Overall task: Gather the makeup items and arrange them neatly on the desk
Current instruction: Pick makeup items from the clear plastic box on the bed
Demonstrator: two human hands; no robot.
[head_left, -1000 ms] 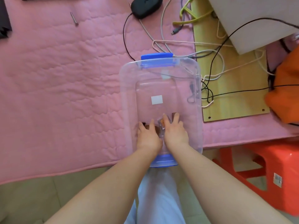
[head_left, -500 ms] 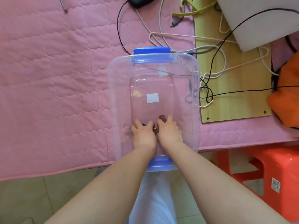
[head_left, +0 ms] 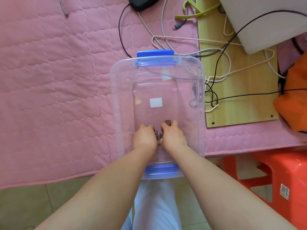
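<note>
Compared with half a second earlier, we see our left hand (head_left: 144, 136) and right hand (head_left: 173, 135) still side by side inside the clear bin (head_left: 116, 103) on the pink quilt (head_left: 54, 80), fingers now curled tighter around small dark makeup items (head_left: 167, 123) at its floor.

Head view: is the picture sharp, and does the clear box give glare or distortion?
Head view: light is soft and even, shadows faint. The clear plastic box gives pale reflections on its walls, so the small dark items between the left hand and right hand look hazy. Wide-angle bending shows at the edges; the cables stay sharp.
</note>
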